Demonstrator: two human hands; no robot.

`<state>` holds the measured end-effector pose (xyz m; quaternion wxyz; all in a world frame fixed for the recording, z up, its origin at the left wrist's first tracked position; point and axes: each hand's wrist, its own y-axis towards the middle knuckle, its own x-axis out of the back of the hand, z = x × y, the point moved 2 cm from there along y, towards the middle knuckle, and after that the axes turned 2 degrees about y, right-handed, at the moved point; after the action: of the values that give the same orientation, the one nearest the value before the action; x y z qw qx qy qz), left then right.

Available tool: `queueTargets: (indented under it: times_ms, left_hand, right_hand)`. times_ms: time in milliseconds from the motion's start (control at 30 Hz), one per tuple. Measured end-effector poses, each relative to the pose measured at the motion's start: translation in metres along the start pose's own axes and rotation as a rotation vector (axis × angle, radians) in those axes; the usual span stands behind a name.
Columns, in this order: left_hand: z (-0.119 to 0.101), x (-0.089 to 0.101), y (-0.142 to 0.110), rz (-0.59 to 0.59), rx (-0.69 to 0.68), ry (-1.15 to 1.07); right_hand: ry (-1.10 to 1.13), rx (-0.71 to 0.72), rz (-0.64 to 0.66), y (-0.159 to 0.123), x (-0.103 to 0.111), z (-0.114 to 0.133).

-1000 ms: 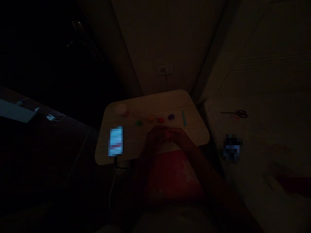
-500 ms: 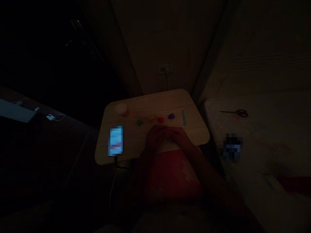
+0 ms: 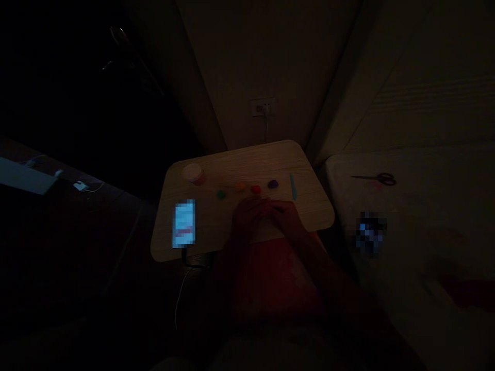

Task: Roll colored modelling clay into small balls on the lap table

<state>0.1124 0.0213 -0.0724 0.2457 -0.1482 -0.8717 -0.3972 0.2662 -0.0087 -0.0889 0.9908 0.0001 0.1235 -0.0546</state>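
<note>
Two hands, left hand [image 3: 246,214] and right hand [image 3: 288,216], grip a mostly hidden reddish piece [image 3: 267,207] just nearer than the red lump [image 3: 256,189]; its long axis cannot be told. Right of that lump, a teal stick [image 3: 293,186] points lengthwise away from the person.

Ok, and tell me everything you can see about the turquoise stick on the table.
The turquoise stick is slim, straight and one colour, perhaps plastic, though the light is too dim to be sure. No separate parts can be made out. It lies lengthwise on the pale wood-look table, its far end leaning slightly left, just right of the dark purple lump without touching it. The right hand is just nearer the person and appears not to touch it.
</note>
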Motion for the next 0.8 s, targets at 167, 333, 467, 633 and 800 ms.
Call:
queueTargets:
  times_ms: [167,333,467,633,800]
  left_hand:
    - [-0.0035,0.0042,0.0048,-0.027,0.109,-0.071]
    - [-0.0056,0.0076,0.0053,-0.044,0.205,-0.212]
    - [-0.0039,0.0072,0.0040,-0.024,0.219,-0.231]
    - [-0.0038,0.0066,0.0041,-0.021,0.181,-0.183]
    - [-0.0056,0.0034,0.0035,0.024,0.112,-0.128]
  right_hand:
    - [0.118,-0.073,0.035,-0.0008,-0.0090,0.0014]
    - [0.212,-0.146,0.180,-0.0018,-0.0102,0.0009]
    - [0.154,-0.121,0.199,-0.0006,-0.0081,0.0007]
    - [0.163,-0.121,0.185,-0.0001,-0.0079,0.0009]
    - [0.209,-0.172,0.103,-0.0002,-0.0052,-0.0011]
